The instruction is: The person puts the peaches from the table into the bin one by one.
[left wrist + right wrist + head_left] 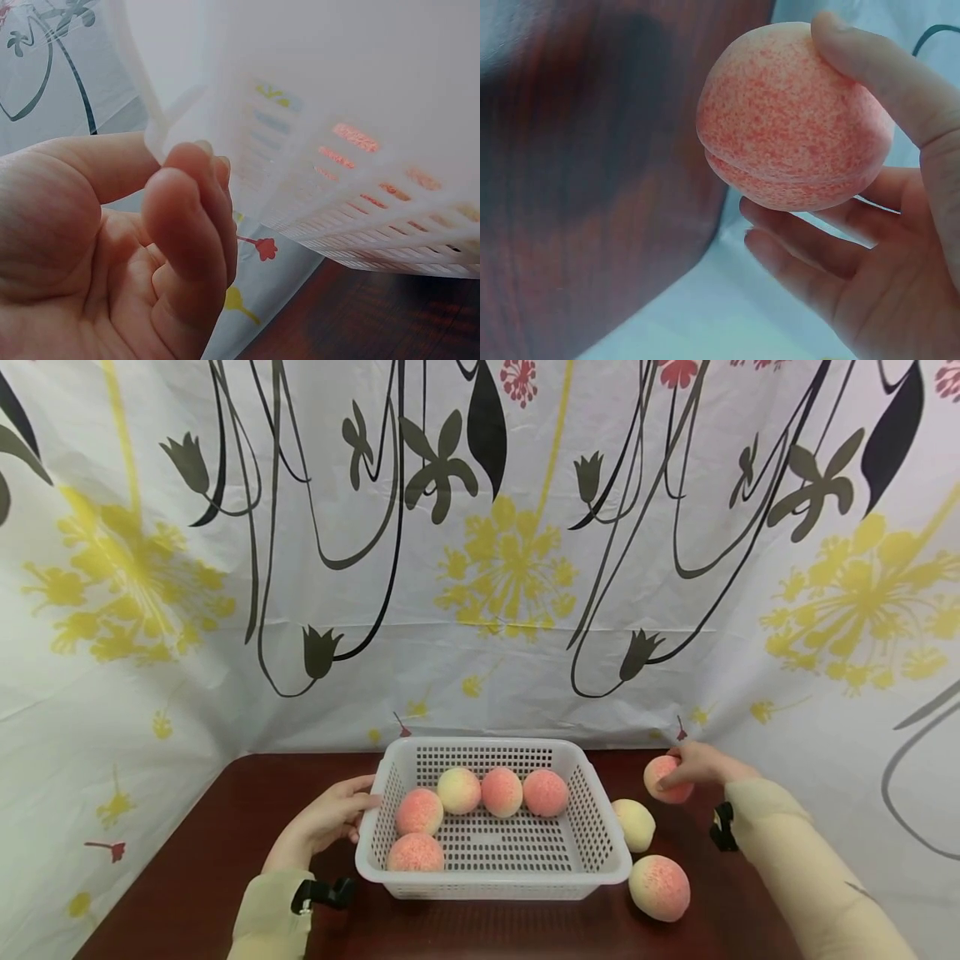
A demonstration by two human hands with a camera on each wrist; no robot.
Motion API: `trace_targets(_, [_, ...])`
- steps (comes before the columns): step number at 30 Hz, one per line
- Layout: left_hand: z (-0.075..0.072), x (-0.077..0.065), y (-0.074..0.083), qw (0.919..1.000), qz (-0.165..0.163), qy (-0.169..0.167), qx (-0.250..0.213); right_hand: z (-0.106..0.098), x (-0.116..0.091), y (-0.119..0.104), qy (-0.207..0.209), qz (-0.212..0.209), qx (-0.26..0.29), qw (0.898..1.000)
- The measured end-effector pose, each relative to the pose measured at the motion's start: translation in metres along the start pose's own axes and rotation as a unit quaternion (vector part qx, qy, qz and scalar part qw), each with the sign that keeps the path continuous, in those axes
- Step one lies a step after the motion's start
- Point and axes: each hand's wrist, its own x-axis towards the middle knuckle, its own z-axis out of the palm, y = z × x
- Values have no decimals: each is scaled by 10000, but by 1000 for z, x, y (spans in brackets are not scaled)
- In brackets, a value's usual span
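Note:
A white plastic basket [493,888] with slotted walls stands on the dark table, several peaches [501,792] along its back and left sides. My left hand [327,818] grips the basket's left rim; in the left wrist view the thumb and curled fingers [184,217] pinch that rim. Off the basket's back right, my right hand [703,765] holds a pink peach [795,120] between thumb and fingers, above the table in the right wrist view. To the basket's right lie a pale yellow peach [634,826] and a pink-yellow peach [660,888].
The dark red-brown table [225,860] ends at the back against a white patterned cloth [480,685]. That cloth also hangs along both sides. Each wrist wears a black strap, the left one [322,894] close to the basket's front left corner.

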Motion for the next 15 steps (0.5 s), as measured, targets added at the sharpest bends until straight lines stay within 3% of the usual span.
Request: trace_targets(15, [2,-1,0,10000,49,82,-13,-24,7,-45,-139,-607,115,9980])
